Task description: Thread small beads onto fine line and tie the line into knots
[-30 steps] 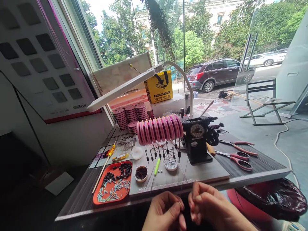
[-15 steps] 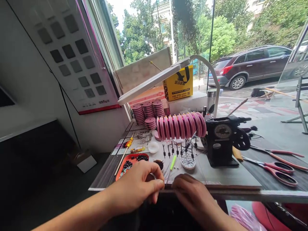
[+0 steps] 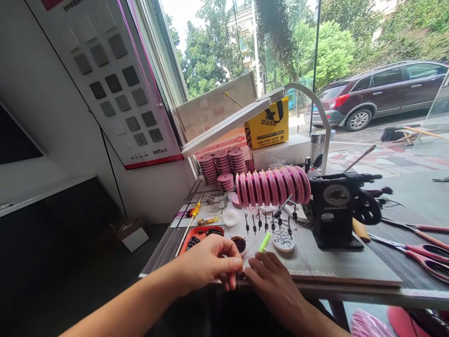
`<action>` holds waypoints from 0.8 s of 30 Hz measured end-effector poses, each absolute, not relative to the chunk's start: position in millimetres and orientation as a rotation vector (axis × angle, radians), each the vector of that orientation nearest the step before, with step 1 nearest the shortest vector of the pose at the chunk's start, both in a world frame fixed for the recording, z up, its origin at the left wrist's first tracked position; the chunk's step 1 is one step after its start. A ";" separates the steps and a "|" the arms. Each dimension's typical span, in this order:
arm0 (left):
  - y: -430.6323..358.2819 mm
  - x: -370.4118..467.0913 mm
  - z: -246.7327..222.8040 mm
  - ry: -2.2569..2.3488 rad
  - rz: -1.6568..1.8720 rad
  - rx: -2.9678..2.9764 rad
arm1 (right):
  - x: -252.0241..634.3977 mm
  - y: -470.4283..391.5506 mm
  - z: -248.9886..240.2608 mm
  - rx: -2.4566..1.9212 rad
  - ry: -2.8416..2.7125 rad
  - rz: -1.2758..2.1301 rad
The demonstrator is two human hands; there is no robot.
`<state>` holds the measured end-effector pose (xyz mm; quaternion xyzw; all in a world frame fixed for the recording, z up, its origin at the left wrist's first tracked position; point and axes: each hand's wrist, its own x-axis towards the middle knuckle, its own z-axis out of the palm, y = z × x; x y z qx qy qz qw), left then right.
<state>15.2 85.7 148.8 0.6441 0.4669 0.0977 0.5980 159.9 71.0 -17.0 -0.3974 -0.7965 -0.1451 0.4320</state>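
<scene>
Both hands point(image 3: 242, 274) shifted, pinching hair-thin thread point(image 3: 249, 255).

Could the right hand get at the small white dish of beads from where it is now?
Probably yes: the right hand rests just in front of the white dish of beads, with only the green tool lying beside the path.

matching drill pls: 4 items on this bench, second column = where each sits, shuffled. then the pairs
Things:
1. flat orange plastic tray of beads
2. black metal hand-crank winding machine
3. red-handled steel scissors
4. yellow cardboard box with black print

Places:
A. far right of the bench, blades pointing left
B. at the back by the window glass, behind the white lamp arm
C. just beyond the left hand, near the front edge
D. right of the row of pink plastic spools

Pairs: 1-C, 2-D, 3-A, 4-B
</scene>
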 end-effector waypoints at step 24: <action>37.2 60.1 59.6 0.666 0.921 0.390 | 193.2 5.5 41.8 -0.814 -0.579 1.135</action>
